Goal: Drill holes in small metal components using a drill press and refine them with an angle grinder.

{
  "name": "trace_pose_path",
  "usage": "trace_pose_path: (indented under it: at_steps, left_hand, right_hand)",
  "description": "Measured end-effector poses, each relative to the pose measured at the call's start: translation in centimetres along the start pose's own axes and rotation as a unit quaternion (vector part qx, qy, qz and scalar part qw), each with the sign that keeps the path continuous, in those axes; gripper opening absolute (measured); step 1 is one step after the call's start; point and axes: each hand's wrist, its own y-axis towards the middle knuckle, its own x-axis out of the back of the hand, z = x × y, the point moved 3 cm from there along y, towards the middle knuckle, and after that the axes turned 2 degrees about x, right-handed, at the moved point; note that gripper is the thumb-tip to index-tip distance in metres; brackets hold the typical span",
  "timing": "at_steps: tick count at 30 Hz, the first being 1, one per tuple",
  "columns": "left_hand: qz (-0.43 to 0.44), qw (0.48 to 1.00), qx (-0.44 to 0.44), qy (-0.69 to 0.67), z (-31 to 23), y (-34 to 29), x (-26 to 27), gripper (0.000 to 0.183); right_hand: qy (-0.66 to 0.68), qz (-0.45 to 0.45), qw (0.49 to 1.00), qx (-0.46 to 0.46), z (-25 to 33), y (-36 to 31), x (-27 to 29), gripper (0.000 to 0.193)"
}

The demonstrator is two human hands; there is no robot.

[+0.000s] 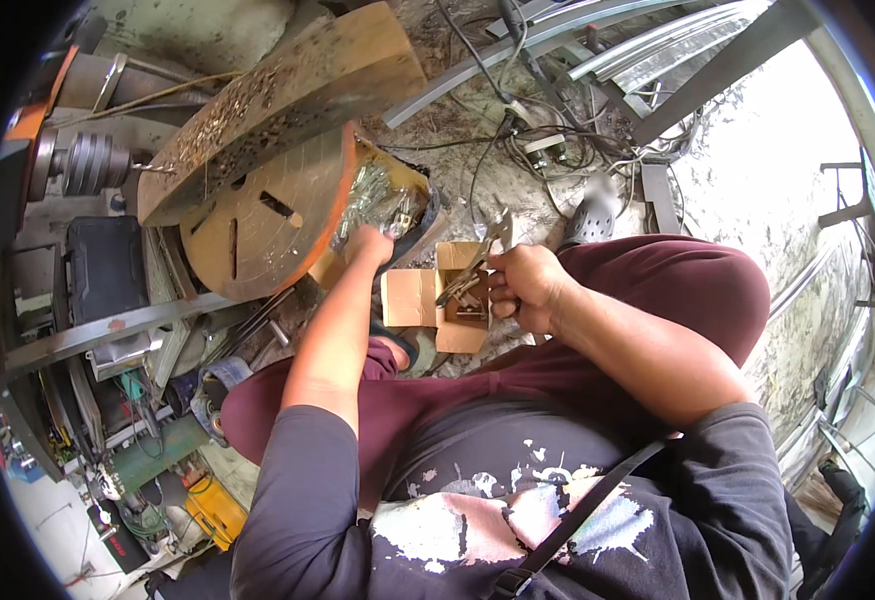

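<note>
My right hand [529, 288] is closed around a grey metal plier-like tool [502, 232]; its exact kind is hard to make out. The tool's forked end points away from me, above an open cardboard box [409, 298]. Several metal pieces [469, 303] lie inside that box, and one flap is folded out to the left. My left hand [367, 246] is at the near side of an open container [409, 180] holding clear plastic bags [365, 192] and small metal parts [404, 212]. Its fingers look curled, and whatever they hold is hidden.
A round slotted machine table [257, 215] and a thick, chip-covered metal block [277, 110] stand close left, beside a drill chuck [97, 165]. Cables [567, 140] and metal profiles [557, 45] lie ahead on the floor. A grey clog [589, 222] is near my right knee.
</note>
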Motion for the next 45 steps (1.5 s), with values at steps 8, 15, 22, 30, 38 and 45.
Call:
trace_pose_path:
  at_steps: [8,15,22,30,38,45]
  left_hand:
    - [-0.010,1.000,0.000,-0.024,-0.2,-0.7,1.3,0.037]
    - [-0.244,0.950,-0.114,-0.160,7.0,1.7,3.2,0.029]
    - [0.268,0.699,-0.043,-0.661,-2.9,-15.1,9.2,0.022]
    - [0.498,0.452,-0.092,-0.734,-5.3,-23.7,15.5,0.038]
    - [0.345,0.782,-0.180,-0.488,-6.5,-23.2,9.9,0.048]
    - [0.298,0.867,-0.283,-0.283,-6.2,-26.0,11.6,0.063]
  right_hand:
    - [0.001,0.079,0.996,-0.040,1.3,-1.4,-0.5,0.029]
    - [0.009,0.123,0.990,0.063,2.4,-2.0,-3.3,0.033]
    - [0.052,0.186,0.897,0.397,10.4,-7.0,-1.3,0.014]
    - [-0.243,0.032,0.733,0.635,15.5,-17.7,-5.8,0.027]
    - [-0.578,0.137,0.603,0.532,10.2,-17.7,-13.2,0.040]
    - [-0.806,0.028,0.183,0.562,6.2,-15.4,-22.7,0.042]
